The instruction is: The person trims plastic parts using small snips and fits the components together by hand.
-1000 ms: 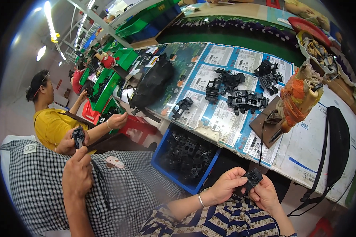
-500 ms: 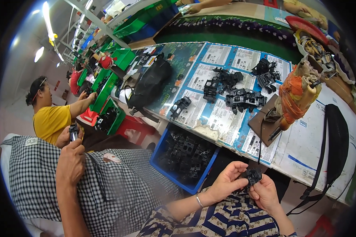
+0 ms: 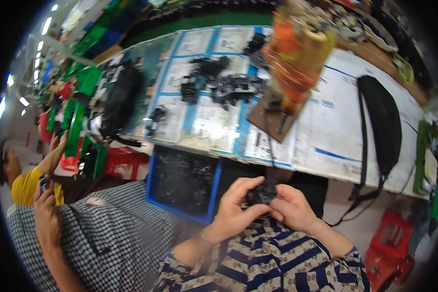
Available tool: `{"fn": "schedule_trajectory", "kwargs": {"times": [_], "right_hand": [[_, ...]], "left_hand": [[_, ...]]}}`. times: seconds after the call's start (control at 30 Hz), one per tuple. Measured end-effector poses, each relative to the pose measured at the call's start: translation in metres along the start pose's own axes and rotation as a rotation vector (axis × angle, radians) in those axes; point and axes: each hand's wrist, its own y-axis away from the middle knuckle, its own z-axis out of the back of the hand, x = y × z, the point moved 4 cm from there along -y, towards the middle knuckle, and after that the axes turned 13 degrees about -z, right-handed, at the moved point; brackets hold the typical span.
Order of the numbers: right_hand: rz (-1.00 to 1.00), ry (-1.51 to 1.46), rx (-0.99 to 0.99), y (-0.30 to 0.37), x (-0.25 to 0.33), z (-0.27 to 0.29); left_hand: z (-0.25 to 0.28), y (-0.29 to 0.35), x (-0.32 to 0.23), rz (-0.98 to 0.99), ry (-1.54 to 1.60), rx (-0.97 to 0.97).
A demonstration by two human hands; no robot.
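Above my lap, my left hand (image 3: 238,207) and my right hand (image 3: 294,207) both grip one small black plastic part (image 3: 265,192). Its exact kind is blurred and partly covered by my fingers. The left thumb and forefinger close on one side of it; the right fingers pinch the other. Left of my hands, below the table edge, a blue crate (image 3: 213,194) holds many similar black parts. More black parts (image 3: 236,88) lie in clusters on the table (image 3: 306,141), ahead of my hands.
A tool wrapped in orange cloth (image 3: 292,58) stands on a brown board (image 3: 279,117). A black bag (image 3: 382,124) lies at the table's right side, another black bag (image 3: 124,97) at its left. A co-worker's checked apron (image 3: 117,228) is close at my left. Red stools (image 3: 389,248) stand at lower right.
The view has turned to the right, so the table and crate appear shifted left. Both my hands still hold the black part, and the picture is now blurrier.
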Motion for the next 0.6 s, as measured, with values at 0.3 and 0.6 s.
{"fn": "schedule_trajectory", "kwargs": {"times": [0.3, 0.6], "right_hand": [[0.003, -0.185, 0.062, 0.002, -0.014, 0.01], [-0.026, -0.176, 0.056, 0.003, -0.014, 0.01]], "left_hand": [[-0.011, -0.003, -0.004, -0.05, -0.112, 0.049], [-0.015, 0.0, -0.008, -0.067, -0.103, 0.026]]}}
